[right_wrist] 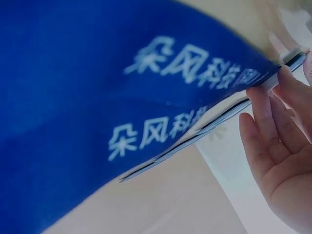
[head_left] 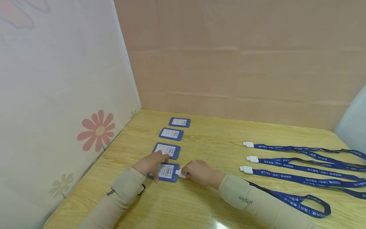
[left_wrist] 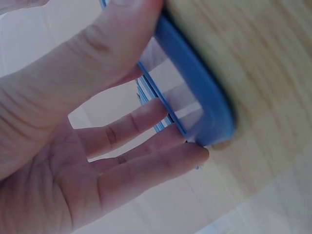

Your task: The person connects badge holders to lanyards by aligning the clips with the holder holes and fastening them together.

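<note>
My left hand (head_left: 151, 163) grips the nearest blue ID card holder (head_left: 170, 172), which lies flat on the table with its slotted end to the right. In the left wrist view, thumb and fingers hold opposite edges of that holder (left_wrist: 212, 114). At the slotted end, my right hand (head_left: 199, 171) pinches the white clip (head_left: 180, 173) of a blue lanyard (head_left: 294, 202). The clip meets the holder's slot; whether it is fastened cannot be made out. White lettering shows on the lanyard strap (right_wrist: 73, 97), large in the right wrist view, running from the right hand (right_wrist: 285, 156).
Behind the held holder lie a second holder (head_left: 173, 153), a third (head_left: 171, 134) and a fourth (head_left: 179, 122), in a column. On the right, three more lanyards (head_left: 286, 176) stretch sideways, white clips (head_left: 247, 170) pointing left. Walls stand at the left and back.
</note>
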`<state>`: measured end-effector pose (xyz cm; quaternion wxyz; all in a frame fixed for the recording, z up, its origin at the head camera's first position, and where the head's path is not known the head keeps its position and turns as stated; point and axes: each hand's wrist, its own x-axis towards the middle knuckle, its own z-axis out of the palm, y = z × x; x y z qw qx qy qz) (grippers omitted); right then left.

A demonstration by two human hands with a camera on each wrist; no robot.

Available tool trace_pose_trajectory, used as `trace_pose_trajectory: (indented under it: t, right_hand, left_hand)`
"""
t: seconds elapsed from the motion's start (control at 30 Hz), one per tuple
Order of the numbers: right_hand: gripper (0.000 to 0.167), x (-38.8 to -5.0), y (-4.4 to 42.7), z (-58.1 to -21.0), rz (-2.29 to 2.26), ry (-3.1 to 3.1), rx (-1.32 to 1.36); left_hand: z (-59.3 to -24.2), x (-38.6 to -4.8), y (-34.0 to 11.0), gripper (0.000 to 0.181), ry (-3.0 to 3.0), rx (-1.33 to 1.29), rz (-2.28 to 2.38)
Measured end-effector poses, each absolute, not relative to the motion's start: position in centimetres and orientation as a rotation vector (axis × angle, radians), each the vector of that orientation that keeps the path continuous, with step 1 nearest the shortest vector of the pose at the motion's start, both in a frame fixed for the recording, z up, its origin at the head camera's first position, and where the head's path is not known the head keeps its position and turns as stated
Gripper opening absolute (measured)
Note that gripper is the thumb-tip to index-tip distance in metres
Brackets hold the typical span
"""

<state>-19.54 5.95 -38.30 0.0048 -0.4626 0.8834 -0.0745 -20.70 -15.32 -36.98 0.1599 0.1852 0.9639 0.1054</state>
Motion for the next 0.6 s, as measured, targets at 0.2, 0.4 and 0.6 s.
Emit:
trace_pose_trajectory:
  t: [0.2, 0.4, 0.6]
  right_hand:
    - [0.012, -19.3, 5.9, -37.8, -0.211, 2.772, -1.396]
    - [0.022, -19.6, 6.8, -37.5, -0.117, 2.767, -1.429]
    - [0.031, -20.2, 10.3, -35.7, -0.173, 2.859, -1.294]
  left_hand:
    - [-36.8, -20.7, -15.2, 0.066, 2.745, 0.525, 0.294]
    - [-36.3, -20.4, -15.0, 0.063, 2.703, 0.468, 0.288]
    - [-36.1, -20.3, -15.0, 0.064, 2.701, 0.447, 0.300]
